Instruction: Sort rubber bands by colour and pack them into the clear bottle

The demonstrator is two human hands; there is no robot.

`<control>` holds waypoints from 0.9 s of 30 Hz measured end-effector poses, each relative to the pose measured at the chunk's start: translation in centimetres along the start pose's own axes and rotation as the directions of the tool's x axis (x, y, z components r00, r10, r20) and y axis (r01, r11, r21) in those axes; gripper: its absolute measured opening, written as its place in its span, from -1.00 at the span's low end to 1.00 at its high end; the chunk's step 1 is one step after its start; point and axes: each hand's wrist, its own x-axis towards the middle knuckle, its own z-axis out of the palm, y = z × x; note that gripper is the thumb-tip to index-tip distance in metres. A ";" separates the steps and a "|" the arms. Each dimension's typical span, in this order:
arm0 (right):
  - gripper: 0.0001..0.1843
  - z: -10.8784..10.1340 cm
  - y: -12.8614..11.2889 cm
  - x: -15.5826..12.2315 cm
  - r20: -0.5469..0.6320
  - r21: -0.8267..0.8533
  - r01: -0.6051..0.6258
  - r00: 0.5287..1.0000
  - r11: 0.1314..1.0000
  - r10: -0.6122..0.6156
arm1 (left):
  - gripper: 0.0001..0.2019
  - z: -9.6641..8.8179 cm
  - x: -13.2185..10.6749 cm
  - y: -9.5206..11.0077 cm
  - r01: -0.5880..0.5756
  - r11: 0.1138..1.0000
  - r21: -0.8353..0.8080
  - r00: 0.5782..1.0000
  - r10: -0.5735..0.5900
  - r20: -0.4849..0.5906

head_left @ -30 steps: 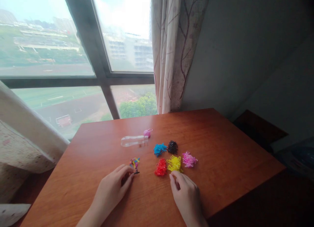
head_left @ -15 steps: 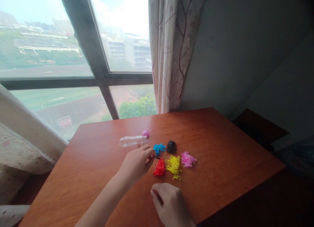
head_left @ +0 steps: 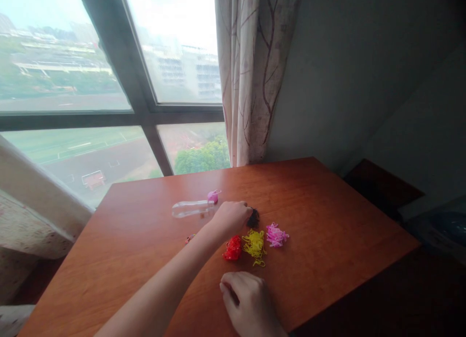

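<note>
My left hand [head_left: 233, 214] reaches across the wooden table [head_left: 327, 230], fingers bunched, with the tips against a black pile of small rubber bands [head_left: 254, 220]. The hand covers the blue pile. Whether it holds a band is hidden. In front of it lie a red pile [head_left: 233, 248], a yellow pile [head_left: 255, 244] and a pink pile [head_left: 275, 235]. My right hand [head_left: 247, 303] rests near the table's front edge, curled into a loose fist, apart from the piles.
A clear plastic bottle [head_left: 189, 209] lies on its side left of my left hand, its pink cap [head_left: 213, 196] beside the neck. A few mixed bands [head_left: 189, 238] remain under my forearm. Window and curtain [head_left: 251, 75] stand behind; a dark lower surface [head_left: 378, 184] sits at right.
My left hand left the small mixed pile, passed the blue pile and now sits at the black pile. My right hand drew back from the yellow pile toward the front edge.
</note>
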 end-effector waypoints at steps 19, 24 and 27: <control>-0.80 0.0 -0.4 0.3 0.062 -0.060 0.045 0.997 0.997 -0.041 | -0.80 -0.6 -13.8 -5.5 0.336 0.906 -0.259 0.914 -0.380 -0.144; -0.81 0.6 -0.8 0.8 0.054 -0.125 0.071 0.996 0.990 -0.064 | -0.75 2.1 -16.7 -6.0 0.411 0.852 -0.323 0.868 -0.474 -0.148; -0.84 1.0 -1.2 1.3 0.064 -0.155 0.070 0.996 0.985 -0.061 | -0.75 3.0 -17.3 -5.9 0.411 0.840 -0.354 0.857 -0.488 -0.165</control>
